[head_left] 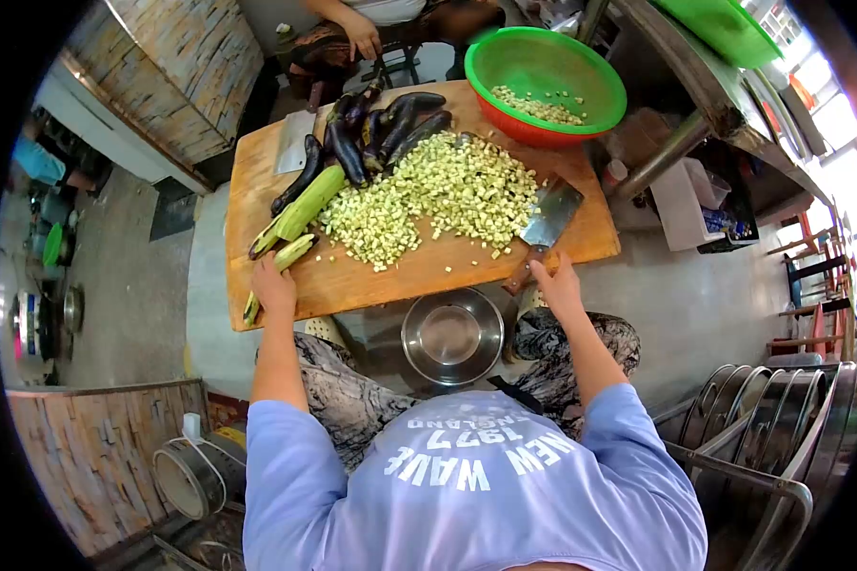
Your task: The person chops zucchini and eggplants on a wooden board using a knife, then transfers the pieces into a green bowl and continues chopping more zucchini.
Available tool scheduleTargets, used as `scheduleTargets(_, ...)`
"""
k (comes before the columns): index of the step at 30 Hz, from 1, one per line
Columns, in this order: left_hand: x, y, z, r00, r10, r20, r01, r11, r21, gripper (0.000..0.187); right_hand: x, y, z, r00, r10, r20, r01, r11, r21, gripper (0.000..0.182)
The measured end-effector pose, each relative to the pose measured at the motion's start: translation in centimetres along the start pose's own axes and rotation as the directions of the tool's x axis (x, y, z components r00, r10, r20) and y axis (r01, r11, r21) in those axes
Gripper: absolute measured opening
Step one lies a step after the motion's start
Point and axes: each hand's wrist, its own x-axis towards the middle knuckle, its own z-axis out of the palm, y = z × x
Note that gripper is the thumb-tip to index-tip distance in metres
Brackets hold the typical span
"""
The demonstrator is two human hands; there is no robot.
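Note:
My left hand [274, 287] is closed around a peeled eggplant [296, 250] at the board's near left edge; its lower end shows below my fingers. Against its upper side lies a larger pale-green peeled eggplant [312, 202]. At the right, my right hand [560, 285] has its fingers on the wooden handle of a cleaver [552, 215], whose wide blade lies beside the diced eggplant. That heap of diced eggplant [438, 195] covers the middle of the wooden cutting board [448, 279]. Several unpeeled dark purple eggplants [402, 124] are piled behind it.
A second cleaver [295, 141] lies at the board's back left. A green basket [595, 81] with diced pieces sits in a red basin at the back right. Below the board's near edge stands a metal bowl [451, 336]. Another person's hand [362, 36] shows beyond the board.

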Motion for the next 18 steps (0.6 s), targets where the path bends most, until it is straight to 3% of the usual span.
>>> scheduleTargets(3, -0.3, 0.4, -0.4, 1.0, -0.008, -0.03, 0.006, 0.997, -0.072, 0.051, 0.1, -2.2, 1.9, 0.991, 0.128, -0.028, -0.122, 0.98, 0.155, 0.054)
scheduleTargets(6, -0.5, 0.1, 0.3, 0.996, 0.019, -0.088, -0.027, 0.995, -0.094, 0.056, 1.3, -1.4, 3.0, 0.97, 0.231, 0.07, -0.239, 0.877, 0.416, 0.034)
scheduleTargets(10, -1.3, 1.8, -0.6, 0.971, -0.075, -0.228, 0.034, 0.984, -0.177, 0.061, 2.6, 0.3, 2.0, 0.952, 0.226, 0.207, -0.304, 0.783, 0.542, 0.014)
scheduleTargets(13, -2.9, 5.0, -2.0, 0.952, -0.166, -0.259, 0.063, 0.929, -0.366, 0.058, 2.2, 0.7, 2.5, 0.939, 0.311, 0.145, -0.34, 0.784, 0.519, 0.017)
scheduleTargets(14, -3.4, 5.4, -1.2, 0.957, -0.097, -0.274, -0.03, 0.905, -0.425, 0.056, 2.5, 1.4, 2.8, 0.936, 0.313, 0.16, -0.349, 0.772, 0.531, 0.016)
scheduleTargets(18, -7.8, 9.3, 0.1, 0.99, 0.055, -0.133, -0.117, 0.843, -0.524, 0.052, 2.4, 0.4, 2.3, 0.912, 0.316, 0.262, -0.41, 0.662, 0.628, 0.03)
